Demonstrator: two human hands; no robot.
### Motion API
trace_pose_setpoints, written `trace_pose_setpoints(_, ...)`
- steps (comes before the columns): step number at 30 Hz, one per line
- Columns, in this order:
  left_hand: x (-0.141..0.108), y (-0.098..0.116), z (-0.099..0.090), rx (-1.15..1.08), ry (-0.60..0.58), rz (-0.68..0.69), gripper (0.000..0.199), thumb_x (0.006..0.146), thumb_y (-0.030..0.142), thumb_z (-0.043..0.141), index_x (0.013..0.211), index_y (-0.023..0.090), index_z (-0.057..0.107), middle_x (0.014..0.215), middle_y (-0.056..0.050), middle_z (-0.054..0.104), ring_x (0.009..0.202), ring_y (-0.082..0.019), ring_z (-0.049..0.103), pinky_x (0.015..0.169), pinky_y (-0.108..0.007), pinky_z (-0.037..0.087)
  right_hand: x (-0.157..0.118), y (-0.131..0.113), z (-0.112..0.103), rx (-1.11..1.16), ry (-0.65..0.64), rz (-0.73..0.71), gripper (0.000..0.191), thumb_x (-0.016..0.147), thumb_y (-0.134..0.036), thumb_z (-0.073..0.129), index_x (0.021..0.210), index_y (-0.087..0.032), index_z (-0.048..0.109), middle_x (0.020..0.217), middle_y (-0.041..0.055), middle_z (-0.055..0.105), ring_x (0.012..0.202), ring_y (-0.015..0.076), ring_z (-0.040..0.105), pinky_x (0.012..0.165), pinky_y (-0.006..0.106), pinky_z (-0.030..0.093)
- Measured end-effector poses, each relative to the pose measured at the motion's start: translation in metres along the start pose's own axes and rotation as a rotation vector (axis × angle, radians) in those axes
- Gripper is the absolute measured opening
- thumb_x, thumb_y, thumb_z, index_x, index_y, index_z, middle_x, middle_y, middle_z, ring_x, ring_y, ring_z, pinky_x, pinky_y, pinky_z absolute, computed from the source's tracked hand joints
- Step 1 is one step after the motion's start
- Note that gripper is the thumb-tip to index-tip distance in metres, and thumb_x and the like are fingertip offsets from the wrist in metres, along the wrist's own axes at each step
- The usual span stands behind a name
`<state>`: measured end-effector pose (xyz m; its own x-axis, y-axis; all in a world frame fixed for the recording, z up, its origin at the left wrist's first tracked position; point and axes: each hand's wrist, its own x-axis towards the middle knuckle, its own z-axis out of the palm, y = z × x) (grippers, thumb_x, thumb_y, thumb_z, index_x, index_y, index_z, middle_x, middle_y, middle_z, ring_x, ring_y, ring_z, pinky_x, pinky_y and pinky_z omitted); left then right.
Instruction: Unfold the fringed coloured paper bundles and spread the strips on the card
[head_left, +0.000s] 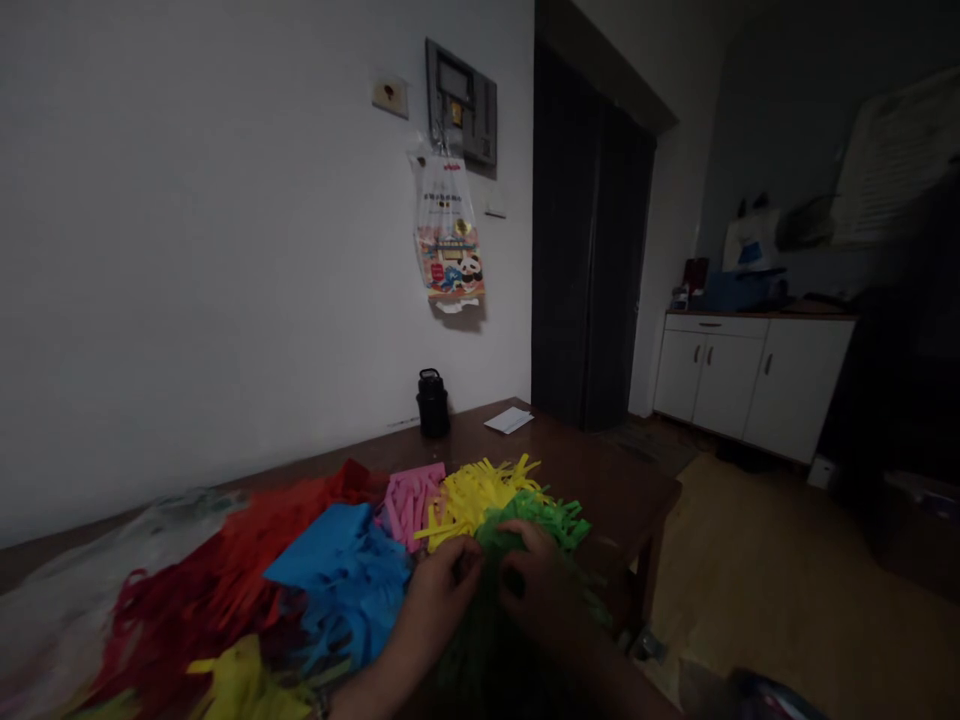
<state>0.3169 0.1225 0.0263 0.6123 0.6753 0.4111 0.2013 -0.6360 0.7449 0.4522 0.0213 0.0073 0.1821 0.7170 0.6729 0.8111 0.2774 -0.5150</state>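
My left hand point(450, 578) and my right hand point(538, 578) are close together above the near edge of the table, fingers curled in a pinch. Between them is green fringed material point(555, 515), cut into strips; its lower part hangs in deep shadow and the exact grip is dim. Just beyond lies a heap of yellow strips point(480, 495), with a pink fringed piece point(415, 503) beside it. Left of my left hand is blue fringed material point(349, 570). Red fringed material point(247, 545) spreads farther left, and another yellow piece point(251, 680) lies at the front.
The brown table point(600, 490) runs along a white wall. A black lidded container point(433, 405) and a white paper point(509, 419) sit at its back. Clear plastic point(97, 580) lies at left. A printed bag point(451, 235) hangs on the wall; a white cabinet point(750, 375) stands right.
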Motion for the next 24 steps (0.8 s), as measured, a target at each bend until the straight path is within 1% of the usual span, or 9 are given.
trace_pose_setpoints(4, -0.002, 0.0, 0.0, -0.003, 0.003, -0.007, 0.017, 0.074, 0.035, 0.048, 0.069, 0.021, 0.057, 0.063, 0.001, 0.054, 0.063, -0.019, 0.052, 0.059, -0.028, 0.04, -0.001, 0.001, 0.003, 0.02, 0.066, 0.007, 0.024, 0.068, 0.004, 0.061, 0.073, -0.019, 0.058, 0.121, 0.0059, 0.059, 0.114, 0.0225, 0.054, 0.095, 0.034, 0.043)
trace_pose_setpoints(7, -0.003, 0.002, 0.002, 0.0, 0.013, -0.022, 0.022, 0.077, 0.041, 0.05, 0.073, 0.021, 0.057, 0.064, 0.002, 0.054, 0.062, -0.02, 0.053, 0.059, -0.029, 0.041, -0.002, 0.003, 0.006, 0.021, 0.096, 0.021, 0.023, 0.069, 0.003, 0.059, 0.072, -0.019, 0.057, 0.117, 0.0065, 0.06, 0.11, 0.0232, 0.056, 0.092, 0.035, 0.045)
trace_pose_setpoints(10, -0.003, 0.003, 0.005, 0.02, 0.026, -0.039, 0.023, 0.074, 0.044, 0.055, 0.073, 0.021, 0.055, 0.061, 0.003, 0.052, 0.059, -0.02, 0.052, 0.057, -0.029, 0.04, -0.002, 0.003, 0.007, 0.032, 0.119, 0.012, 0.022, 0.07, 0.003, 0.057, 0.071, -0.019, 0.055, 0.113, 0.0062, 0.062, 0.106, 0.0224, 0.057, 0.088, 0.033, 0.046)
trace_pose_setpoints(14, -0.002, 0.0, 0.008, 0.052, 0.032, -0.031, 0.015, 0.07, 0.036, 0.054, 0.072, 0.021, 0.053, 0.063, 0.001, 0.055, 0.062, -0.021, 0.054, 0.059, -0.03, 0.04, -0.002, 0.001, 0.005, 0.021, 0.119, 0.0, 0.024, 0.068, 0.004, 0.057, 0.073, -0.02, 0.054, 0.104, 0.0038, 0.064, 0.099, 0.0211, 0.058, 0.084, 0.031, 0.045)
trace_pose_setpoints(19, -0.002, -0.006, 0.007, 0.099, 0.026, 0.014, 0.01, 0.07, 0.026, 0.047, 0.075, 0.021, 0.054, 0.066, 0.001, 0.056, 0.063, -0.021, 0.054, 0.062, -0.03, 0.04, -0.001, -0.001, 0.004, -0.019, 0.118, -0.026, 0.024, 0.068, 0.003, 0.055, 0.073, -0.021, 0.051, 0.096, 0.0021, 0.063, 0.092, 0.0203, 0.056, 0.08, 0.031, 0.045)
trace_pose_setpoints(21, -0.003, -0.008, 0.006, 0.122, 0.021, 0.03, 0.01, 0.071, 0.023, 0.045, 0.075, 0.022, 0.055, 0.066, 0.0, 0.056, 0.064, -0.021, 0.055, 0.063, -0.03, 0.039, 0.001, 0.0, 0.003, -0.06, 0.154, -0.073, 0.023, 0.07, 0.001, 0.053, 0.074, -0.021, 0.051, 0.093, 0.0025, 0.062, 0.09, 0.0206, 0.056, 0.083, 0.033, 0.046)
trace_pose_setpoints(24, -0.004, -0.01, 0.004, 0.152, 0.014, 0.048, 0.01, 0.071, 0.019, 0.044, 0.075, 0.022, 0.054, 0.068, 0.0, 0.057, 0.066, -0.021, 0.056, 0.063, -0.03, 0.04, 0.004, 0.002, 0.001, -0.15, 0.205, -0.175, 0.022, 0.072, -0.001, 0.049, 0.078, -0.022, 0.051, 0.087, 0.0031, 0.06, 0.086, 0.0209, 0.056, 0.094, 0.041, 0.044)
